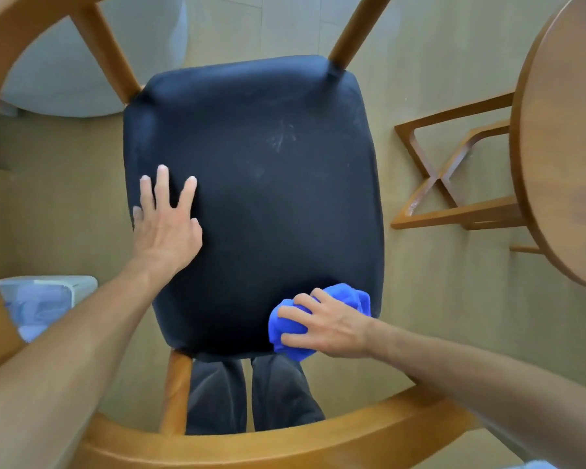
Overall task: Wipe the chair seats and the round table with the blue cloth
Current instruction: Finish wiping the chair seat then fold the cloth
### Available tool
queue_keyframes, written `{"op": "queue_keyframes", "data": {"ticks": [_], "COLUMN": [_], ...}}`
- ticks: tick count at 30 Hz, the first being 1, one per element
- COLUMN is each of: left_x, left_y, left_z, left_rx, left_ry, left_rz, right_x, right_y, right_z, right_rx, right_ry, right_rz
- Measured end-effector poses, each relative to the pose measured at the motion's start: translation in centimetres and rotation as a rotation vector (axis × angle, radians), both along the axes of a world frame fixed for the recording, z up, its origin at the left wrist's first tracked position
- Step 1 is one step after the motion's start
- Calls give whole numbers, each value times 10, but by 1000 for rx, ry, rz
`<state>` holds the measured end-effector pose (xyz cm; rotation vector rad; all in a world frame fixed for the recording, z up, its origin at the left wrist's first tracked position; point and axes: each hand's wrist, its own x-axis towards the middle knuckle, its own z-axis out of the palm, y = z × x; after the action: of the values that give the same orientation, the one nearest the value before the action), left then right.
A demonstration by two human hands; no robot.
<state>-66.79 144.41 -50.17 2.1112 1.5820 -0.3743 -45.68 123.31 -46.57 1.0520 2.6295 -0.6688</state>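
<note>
I look straight down on a chair with a dark navy padded seat and a curved wooden backrest below me. My left hand lies flat on the seat's left edge, fingers spread, holding nothing. My right hand grips a bunched blue cloth pressed against the seat's near right corner. Faint pale smudges show on the seat's far right part. The round wooden table stands at the right edge of view, apart from both hands.
The table's wooden cross base sits on the tan floor right of the chair. A pale translucent bin stands at the left. A round grey shape lies beyond the chair's far left leg. My dark trouser legs show under the seat.
</note>
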Motion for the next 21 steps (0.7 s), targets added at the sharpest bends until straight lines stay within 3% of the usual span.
{"op": "queue_keyframes", "data": {"ticks": [6,9,12,16,19,21], "left_x": [19,21,18,17,18,21], "left_y": [-15,-20,-17,-14,-16,-18], "left_z": [5,2,2,2,2,1], "left_rx": [-19,-41,-59,-89,-101,-103], "left_ry": [64,75,88,78,79,75], "left_rz": [-7,-30,-47,-55,-41,-44], "right_x": [-11,-17,27,124,196,223], "right_y": [-1,3,-4,-31,-47,-49], "right_z": [3,-5,-3,10,24,37], "right_rx": [-83,-104,-143,-251,-322,-310], "right_ry": [120,38,3,-155,-483,-561], "right_rz": [113,162,192,87,-72,-196]}}
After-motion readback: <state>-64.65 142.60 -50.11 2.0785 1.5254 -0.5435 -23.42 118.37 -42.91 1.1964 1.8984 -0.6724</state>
